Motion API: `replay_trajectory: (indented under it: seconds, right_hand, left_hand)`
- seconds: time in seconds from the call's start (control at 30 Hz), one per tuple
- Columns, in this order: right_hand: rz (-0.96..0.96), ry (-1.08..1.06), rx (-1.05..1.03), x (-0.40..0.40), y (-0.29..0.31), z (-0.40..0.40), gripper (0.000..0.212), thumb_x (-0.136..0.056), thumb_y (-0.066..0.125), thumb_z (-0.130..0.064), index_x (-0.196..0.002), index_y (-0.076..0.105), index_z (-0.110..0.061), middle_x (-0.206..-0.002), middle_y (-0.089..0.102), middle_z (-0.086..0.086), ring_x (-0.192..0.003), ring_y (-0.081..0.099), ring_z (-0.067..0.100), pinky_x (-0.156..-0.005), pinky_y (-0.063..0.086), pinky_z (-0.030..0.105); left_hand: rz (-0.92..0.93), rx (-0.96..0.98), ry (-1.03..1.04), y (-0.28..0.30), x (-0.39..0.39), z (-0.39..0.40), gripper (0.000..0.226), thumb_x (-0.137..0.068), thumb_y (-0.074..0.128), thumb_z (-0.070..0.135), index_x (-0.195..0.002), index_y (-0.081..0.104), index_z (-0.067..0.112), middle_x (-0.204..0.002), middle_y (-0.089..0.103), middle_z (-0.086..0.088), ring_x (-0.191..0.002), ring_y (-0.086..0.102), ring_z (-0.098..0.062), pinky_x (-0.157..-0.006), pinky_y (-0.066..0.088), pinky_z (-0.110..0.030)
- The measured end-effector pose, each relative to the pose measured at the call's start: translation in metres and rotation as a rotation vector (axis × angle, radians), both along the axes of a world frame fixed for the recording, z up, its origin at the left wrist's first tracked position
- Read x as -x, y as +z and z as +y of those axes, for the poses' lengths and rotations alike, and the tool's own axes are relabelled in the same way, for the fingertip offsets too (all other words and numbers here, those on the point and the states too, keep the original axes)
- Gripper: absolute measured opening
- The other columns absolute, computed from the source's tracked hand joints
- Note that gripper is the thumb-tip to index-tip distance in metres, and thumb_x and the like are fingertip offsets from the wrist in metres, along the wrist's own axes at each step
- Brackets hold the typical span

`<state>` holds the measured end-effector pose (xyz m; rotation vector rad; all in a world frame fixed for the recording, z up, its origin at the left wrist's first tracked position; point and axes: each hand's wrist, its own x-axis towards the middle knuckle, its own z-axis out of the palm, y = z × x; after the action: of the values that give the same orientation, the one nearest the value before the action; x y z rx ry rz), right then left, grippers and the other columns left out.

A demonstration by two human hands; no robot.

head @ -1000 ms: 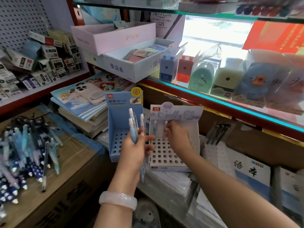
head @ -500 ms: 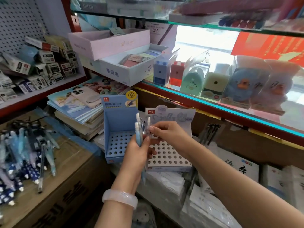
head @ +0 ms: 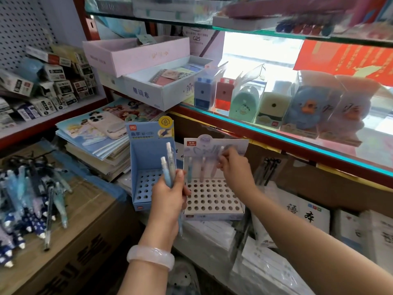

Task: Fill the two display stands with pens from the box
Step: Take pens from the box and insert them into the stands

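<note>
Left hand (head: 168, 194) curled round a small bunch of pens (head: 169, 167), caps up, two tops clearly showing above the fist (a lower tip pokes out below the palm). It sits in front of the gap between the two stands. White bangle (head: 151, 257) on that wrist.

Right hand (head: 232, 167) is over the back row of the white display stand (head: 212, 201), grip pinched on a pen (head: 215, 165) that stands tilted in a back-row hole. Motion blur, so exact finger contact is hard to read.

White stand: two more pens (head: 195, 170) upright in the back row to the left of the pinched one; all other holes bare.

Blue display stand (head: 146, 167), just left of the white one and touching or nearly so: no pens in its visible holes.

Both stands rest on stacked white packs (head: 208, 233).

Pen supply: loose pile of blue and dark pens (head: 27, 203) lying on a cardboard carton (head: 80, 241), well to the left.

Behind: stack of notebooks (head: 95, 143) with a phone (head: 106, 124) on top; pencil sharpeners (head: 212, 94) on the glass shelf (head: 297, 143).
</note>
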<state>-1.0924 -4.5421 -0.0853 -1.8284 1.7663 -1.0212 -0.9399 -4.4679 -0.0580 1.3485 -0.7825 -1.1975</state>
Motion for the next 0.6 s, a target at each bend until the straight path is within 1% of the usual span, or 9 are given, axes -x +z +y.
replay_trajectory:
  seconds: [0.03, 0.13, 0.23, 0.3, 0.33, 0.4, 0.47, 0.53, 0.6]
  right_hand:
    - [0.014, 0.007, 0.006, -0.002, -0.004, -0.002, 0.007, -0.099, 0.042, -0.015, -0.099, 0.049, -0.016, -0.092, 0.061, -0.001, -0.084, 0.061, 0.011, -0.068, 0.051, 0.023]
    - [0.036, 0.004, 0.024, -0.009, -0.01, -0.006, 0.009, -0.099, 0.043, -0.017, -0.101, 0.051, -0.013, -0.094, 0.063, 0.002, -0.086, 0.062, 0.014, -0.073, 0.054, 0.03]
    - [0.035, 0.038, 0.016, -0.014, -0.014, -0.008, 0.004, -0.098, 0.044, -0.015, -0.097, 0.048, -0.017, -0.087, 0.056, -0.005, -0.084, 0.059, 0.011, -0.073, 0.053, 0.028]
    - [0.064, 0.04, -0.006, -0.015, -0.016, -0.01, 0.007, -0.098, 0.044, -0.017, -0.102, 0.05, -0.015, -0.087, 0.055, -0.005, -0.083, 0.059, 0.012, -0.073, 0.053, 0.028]
    - [0.085, 0.04, -0.023, -0.015, -0.019, -0.012, 0.009, -0.098, 0.044, -0.018, -0.104, 0.05, -0.015, -0.088, 0.056, -0.004, -0.082, 0.059, 0.011, -0.07, 0.052, 0.026]
    - [0.141, 0.043, -0.052, -0.016, -0.027, -0.016, 0.005, -0.098, 0.044, -0.019, -0.1, 0.048, -0.018, -0.086, 0.054, -0.005, -0.076, 0.055, 0.007, -0.063, 0.045, 0.019]
    - [0.197, 0.037, -0.108, -0.017, -0.035, -0.02, 0.003, -0.098, 0.045, -0.016, -0.098, 0.048, -0.018, -0.085, 0.053, -0.005, -0.075, 0.054, 0.005, -0.062, 0.042, 0.016]
    - [0.249, 0.02, -0.154, -0.018, -0.039, -0.024, 0.011, -0.096, 0.048, -0.012, -0.106, 0.05, -0.015, -0.089, 0.056, -0.001, -0.08, 0.059, 0.012, -0.068, 0.049, 0.022]
    - [0.248, -0.001, -0.188, -0.02, -0.039, -0.026, 0.015, -0.095, 0.049, -0.011, -0.109, 0.05, -0.015, -0.092, 0.058, 0.001, -0.081, 0.059, 0.014, -0.072, 0.051, 0.026]
  left_hand:
    - [0.006, 0.007, 0.002, 0.0, 0.0, -0.001, 0.015, -0.095, 0.047, 0.022, -0.086, 0.059, 0.019, -0.057, 0.048, 0.0, -0.038, 0.036, -0.006, -0.037, 0.032, -0.016]
    - [0.013, 0.031, -0.001, 0.001, 0.0, -0.004, 0.016, -0.095, 0.048, 0.023, -0.085, 0.059, 0.018, -0.057, 0.049, 0.001, -0.039, 0.037, -0.005, -0.038, 0.032, -0.015]
    - [0.012, 0.058, -0.025, 0.003, 0.001, -0.005, 0.015, -0.095, 0.047, 0.023, -0.087, 0.059, 0.02, -0.059, 0.048, 0.0, -0.043, 0.04, -0.006, -0.039, 0.033, -0.013]
    - [0.015, 0.076, -0.039, 0.005, 0.002, -0.005, 0.015, -0.095, 0.047, 0.023, -0.088, 0.06, 0.02, -0.06, 0.047, 0.0, -0.045, 0.04, -0.007, -0.04, 0.033, -0.013]
    - [0.015, 0.083, -0.044, 0.005, 0.002, -0.005, 0.015, -0.095, 0.048, 0.023, -0.088, 0.06, 0.02, -0.06, 0.047, 0.0, -0.046, 0.04, -0.007, -0.041, 0.033, -0.014]
    - [0.012, 0.093, -0.053, 0.004, 0.001, -0.005, 0.014, -0.095, 0.048, 0.024, -0.089, 0.061, 0.02, -0.06, 0.048, -0.001, -0.046, 0.04, -0.008, -0.042, 0.033, -0.015]
    - [0.031, 0.097, -0.065, 0.004, 0.0, -0.005, 0.015, -0.095, 0.048, 0.024, -0.091, 0.061, 0.019, -0.06, 0.048, -0.001, -0.045, 0.039, -0.008, -0.041, 0.033, -0.015]
    - [0.063, 0.101, -0.081, 0.005, 0.0, -0.004, 0.015, -0.094, 0.048, 0.026, -0.092, 0.061, 0.019, -0.059, 0.048, -0.001, -0.045, 0.037, -0.008, -0.04, 0.032, -0.015]
    - [0.077, 0.099, -0.092, 0.007, 0.001, -0.003, 0.013, -0.094, 0.047, 0.028, -0.094, 0.059, 0.024, -0.061, 0.051, -0.001, -0.047, 0.039, -0.007, -0.042, 0.035, -0.016]
